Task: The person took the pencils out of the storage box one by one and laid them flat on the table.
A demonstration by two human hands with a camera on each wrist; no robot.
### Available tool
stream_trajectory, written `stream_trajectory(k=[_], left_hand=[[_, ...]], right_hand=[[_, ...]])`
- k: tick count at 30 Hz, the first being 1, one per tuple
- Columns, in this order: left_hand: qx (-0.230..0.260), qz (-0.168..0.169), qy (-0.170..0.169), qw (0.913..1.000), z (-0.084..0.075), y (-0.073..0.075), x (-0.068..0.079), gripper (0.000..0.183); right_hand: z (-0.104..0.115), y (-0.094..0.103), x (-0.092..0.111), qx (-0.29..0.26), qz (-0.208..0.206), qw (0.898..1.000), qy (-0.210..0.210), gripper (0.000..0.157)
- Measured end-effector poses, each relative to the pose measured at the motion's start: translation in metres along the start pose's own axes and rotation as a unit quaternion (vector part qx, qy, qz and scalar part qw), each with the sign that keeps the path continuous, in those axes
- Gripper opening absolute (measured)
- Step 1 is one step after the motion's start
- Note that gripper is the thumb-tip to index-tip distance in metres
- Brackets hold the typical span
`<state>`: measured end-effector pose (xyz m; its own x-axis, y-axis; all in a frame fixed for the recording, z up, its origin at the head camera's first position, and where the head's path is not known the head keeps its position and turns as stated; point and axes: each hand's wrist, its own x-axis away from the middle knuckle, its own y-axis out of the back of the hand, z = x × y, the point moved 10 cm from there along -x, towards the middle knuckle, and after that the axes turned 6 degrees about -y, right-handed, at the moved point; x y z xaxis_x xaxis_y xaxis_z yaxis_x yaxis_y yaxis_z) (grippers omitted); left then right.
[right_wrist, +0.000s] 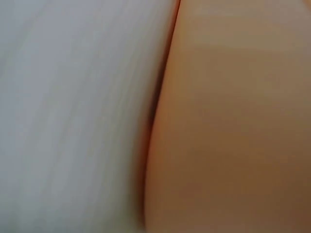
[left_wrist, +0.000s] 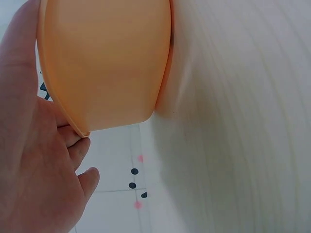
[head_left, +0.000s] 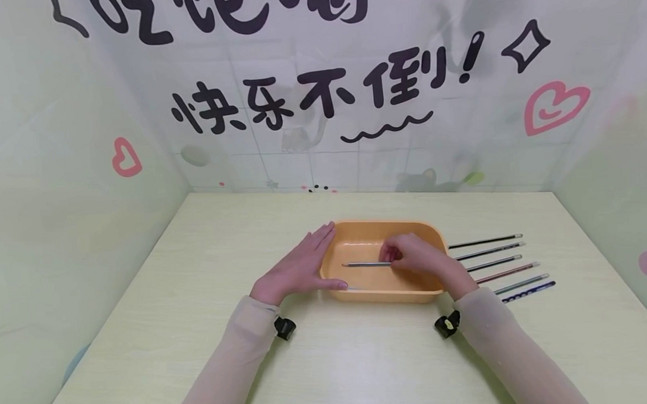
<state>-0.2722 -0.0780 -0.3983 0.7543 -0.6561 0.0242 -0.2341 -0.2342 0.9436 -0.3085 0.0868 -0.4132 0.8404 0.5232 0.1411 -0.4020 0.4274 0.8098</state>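
Note:
An orange plastic tray [head_left: 359, 297] with raised walls sits on the table. My left hand [head_left: 299, 267] rests against its left end, with the fingers straight along the far-left corner and the thumb laid over the near rim. In the left wrist view, the fingers of that hand [left_wrist: 46, 160] touch the tray's rim [left_wrist: 63, 109] from outside. Inside the tray, my right hand [head_left: 413, 257] pinches a dark pencil [head_left: 365, 264] near its right part; its pointed end faces left. The right wrist view has only the tray's outer wall [right_wrist: 228, 121] and tabletop, the hand being out of sight.
Several pencils [head_left: 494, 262] lie side by side to the right of the tray, their left ends partly hidden by the tray and right forearm. The pale wood-grain table [head_left: 339, 356] is bounded by a printed curtain [head_left: 354, 165] at the back and sides.

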Motion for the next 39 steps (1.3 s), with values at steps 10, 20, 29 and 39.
stream_trajectory(k=[10, 20, 29, 39], left_hand=[[0.002, -0.003, -0.002, 1.0000, 0.001, 0.000, 0.000, 0.121], [0.003, -0.004, -0.002, 1.0000, 0.003, -0.001, 0.000, 0.121], [0.002, -0.011, -0.009, 0.9999, 0.001, 0.001, -0.002, 0.121], [0.010, -0.013, -0.007, 0.9998, 0.000, 0.002, 0.000, 0.120]], right_hand=[[0.005, -0.006, 0.001, 0.030, 0.024, 0.999, 0.025, 0.017], [0.016, -0.008, 0.004, 0.027, 0.031, 0.996, 0.076, 0.019], [0.024, 0.002, 0.010, 0.027, 0.003, 0.995, 0.095, 0.019], [0.045, 0.025, 0.024, 0.031, -0.021, 0.990, 0.135, 0.019]])
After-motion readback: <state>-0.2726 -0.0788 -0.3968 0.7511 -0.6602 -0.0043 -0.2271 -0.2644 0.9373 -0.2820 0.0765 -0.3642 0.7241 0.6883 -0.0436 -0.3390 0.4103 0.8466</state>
